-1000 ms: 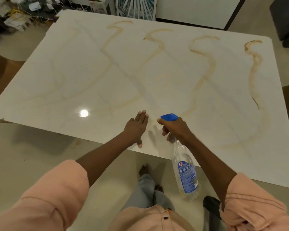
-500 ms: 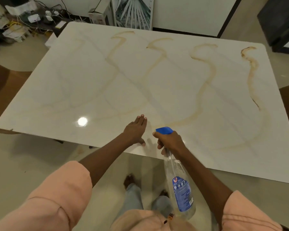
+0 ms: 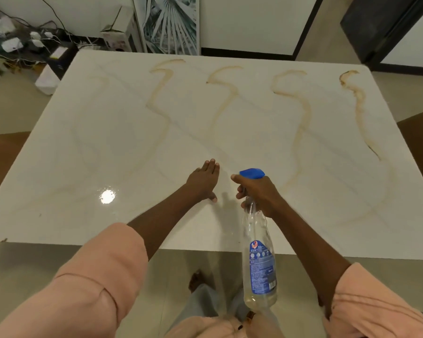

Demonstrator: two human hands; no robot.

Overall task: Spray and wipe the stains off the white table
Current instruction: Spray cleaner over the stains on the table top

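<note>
The white table (image 3: 108,132) fills the middle of the view, with several wavy brown stains (image 3: 300,113) running from its far edge toward me; the rightmost one (image 3: 359,111) is darkest. My right hand (image 3: 257,191) grips the neck of a clear spray bottle (image 3: 259,252) with a blue nozzle (image 3: 252,173) and blue label. The bottle hangs down past the near table edge, nozzle pointing away over the table. My left hand (image 3: 203,181) lies flat on the tabletop just left of the bottle, fingers straight.
A framed leaf picture (image 3: 171,23) leans on the wall behind the table. Cables, plugs and boxes (image 3: 22,45) clutter the floor at the far left. A dark cabinet (image 3: 381,28) stands at the far right. Brown chairs (image 3: 420,142) flank the table.
The view has tilted up and squared to the table, so more of the far wall shows. Both hands keep their pose, the left flat on the table, the right gripping the bottle.
</note>
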